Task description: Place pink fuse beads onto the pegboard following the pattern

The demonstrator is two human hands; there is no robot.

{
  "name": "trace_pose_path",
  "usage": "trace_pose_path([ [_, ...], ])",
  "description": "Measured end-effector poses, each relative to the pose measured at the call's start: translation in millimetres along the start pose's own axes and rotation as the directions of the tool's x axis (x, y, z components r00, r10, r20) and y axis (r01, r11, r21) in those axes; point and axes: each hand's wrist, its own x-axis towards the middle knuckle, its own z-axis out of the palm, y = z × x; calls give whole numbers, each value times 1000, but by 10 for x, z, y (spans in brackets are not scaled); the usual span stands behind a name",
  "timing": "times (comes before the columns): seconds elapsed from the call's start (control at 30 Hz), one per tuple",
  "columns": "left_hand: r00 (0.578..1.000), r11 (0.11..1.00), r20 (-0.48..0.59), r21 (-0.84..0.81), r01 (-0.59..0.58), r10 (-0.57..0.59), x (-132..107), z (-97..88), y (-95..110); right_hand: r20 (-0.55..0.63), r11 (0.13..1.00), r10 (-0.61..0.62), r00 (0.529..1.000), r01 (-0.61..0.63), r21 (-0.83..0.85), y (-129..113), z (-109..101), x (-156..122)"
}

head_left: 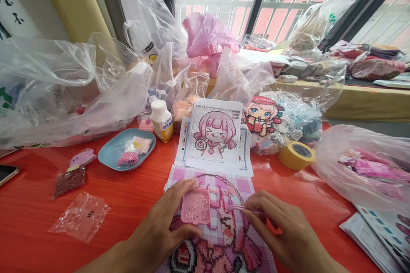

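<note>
Left hand (166, 217) is spreading thumb and fingers around bead tray (195, 222) over pegboard (248, 183), likely keeping beads (196, 205) near tweezers (238, 208). Right hand (278, 222) is pinching tweezers tightly above pegboard; printed chart (215, 134) is sitting just beyond pegboard, probably for easy reference.

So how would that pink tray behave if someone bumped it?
The pink tray is probably light and stiff, since its walls look like thin plastic. Being open and shallow, it would likely spill its beads if tipped. The left hand around it may steady it.

Gap between tray (195, 206) and tweezers (237, 208), chart (214, 133) ahead
</note>
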Motion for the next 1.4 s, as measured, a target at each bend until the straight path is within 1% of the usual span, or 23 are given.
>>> trace_pose_path([
  [0.17,999,999,47,41,-1,-1,-2,-1,10,-60,992,-34,998,27,-119,-4,5,-67],
  [0.27,999,999,42,37,-23,22,4,5,26,-78,983,-102,992,89,-157,-54,8,-47],
  [0.33,999,999,31,35,-24,23,7,10,43,-71,981,-120,990,107,-162,-78,17,-37],
  [0.47,999,999,44,24,-30,29,-10,14,72,-65,980,-105,992,92,-174,-83,29,-49],
  [0.57,998,999,53,26,-23,22,-36,7,85,-75,981,-74,994,59,-182,-74,24,-64],
  [0.73,998,1000,54,-12,-16,17,-39,6,69,-67,986,-53,996,41,-164,-71,29,-74],
  [0.93,1000,999,5,-31,-17,18,-4,16,44,-22,989,-10,1000,6,-149,-68,46,-85],
  [1.2,1000,997,18,-77,-21,22,-10,26,62,-8,987,-26,1000,24,-161,-21,86,-110],
  [1.33,1000,998,13,-54,-28,29,-34,47,47,-18,993,-28,999,26,-116,-67,80,-114],
  [1.4,999,998,3,-46,-39,39,-43,52,42,-1,993,-46,999,45,-106,-102,68,-115],
])
